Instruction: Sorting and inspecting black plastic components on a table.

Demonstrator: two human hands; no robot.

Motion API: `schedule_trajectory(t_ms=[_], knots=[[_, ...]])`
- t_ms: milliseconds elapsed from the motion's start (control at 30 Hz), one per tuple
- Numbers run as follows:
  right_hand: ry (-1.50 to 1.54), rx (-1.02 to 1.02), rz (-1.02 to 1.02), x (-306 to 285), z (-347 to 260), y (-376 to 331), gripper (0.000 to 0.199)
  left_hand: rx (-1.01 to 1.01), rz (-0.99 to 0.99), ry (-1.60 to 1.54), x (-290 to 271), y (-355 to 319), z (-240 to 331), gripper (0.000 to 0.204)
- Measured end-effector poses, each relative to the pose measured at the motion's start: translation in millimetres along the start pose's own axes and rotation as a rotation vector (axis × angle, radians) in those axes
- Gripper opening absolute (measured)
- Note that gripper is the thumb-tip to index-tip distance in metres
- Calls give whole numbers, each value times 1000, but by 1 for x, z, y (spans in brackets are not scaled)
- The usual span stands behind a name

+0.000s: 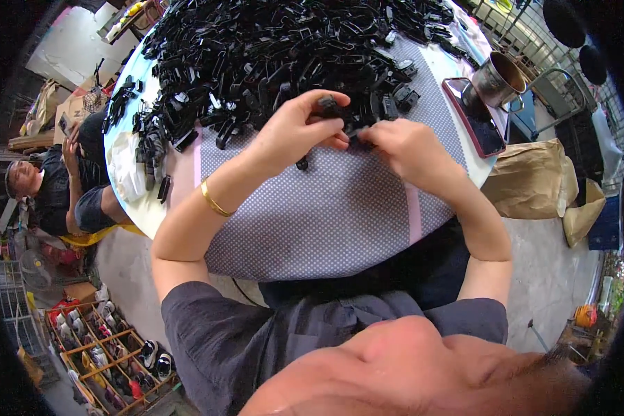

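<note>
My left hand (299, 128), at the near edge of the pile, is closed with thumb and fingers round a small black plastic part (330, 106). Close beside it on the right is my right hand (410, 151), its fingers pinched together at a dark bit by the left fingertips; what they grip is too small to make out. Beyond both hands spreads a large heap of glossy black plastic pieces (256, 52), their exact kind unclear. One loose black piece (302, 163) lies on the patterned tablecloth (305, 229) below my left hand.
Along the table's right side are a phone (475, 114) and a metal mug (498, 80). Crumpled white plastic (123, 166) lies at the left edge. Brown paper bags (530, 179) stand beyond the table on the right. Another person (55, 187) sits at the left, near a shoe rack (107, 353).
</note>
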State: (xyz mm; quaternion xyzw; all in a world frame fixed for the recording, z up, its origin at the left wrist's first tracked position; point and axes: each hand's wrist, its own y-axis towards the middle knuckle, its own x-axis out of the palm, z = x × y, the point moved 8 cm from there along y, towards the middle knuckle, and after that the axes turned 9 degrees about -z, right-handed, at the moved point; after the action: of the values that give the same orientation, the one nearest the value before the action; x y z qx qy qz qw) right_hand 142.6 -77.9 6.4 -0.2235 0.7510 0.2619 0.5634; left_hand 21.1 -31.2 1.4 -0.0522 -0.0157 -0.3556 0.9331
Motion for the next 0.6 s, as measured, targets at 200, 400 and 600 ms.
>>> schedule_trajectory(t_ms=[200, 400, 600], knots=[[829, 213, 271, -26, 28, -13, 30, -74, -96, 54, 19, 4, -27, 30], [687, 122, 302, -19, 7, -8, 27, -47, 1, 174, 12, 3, -31, 30], [634, 94, 329, -22, 1, -7, 27, 185, 45, 85, 12, 0, -24, 28]])
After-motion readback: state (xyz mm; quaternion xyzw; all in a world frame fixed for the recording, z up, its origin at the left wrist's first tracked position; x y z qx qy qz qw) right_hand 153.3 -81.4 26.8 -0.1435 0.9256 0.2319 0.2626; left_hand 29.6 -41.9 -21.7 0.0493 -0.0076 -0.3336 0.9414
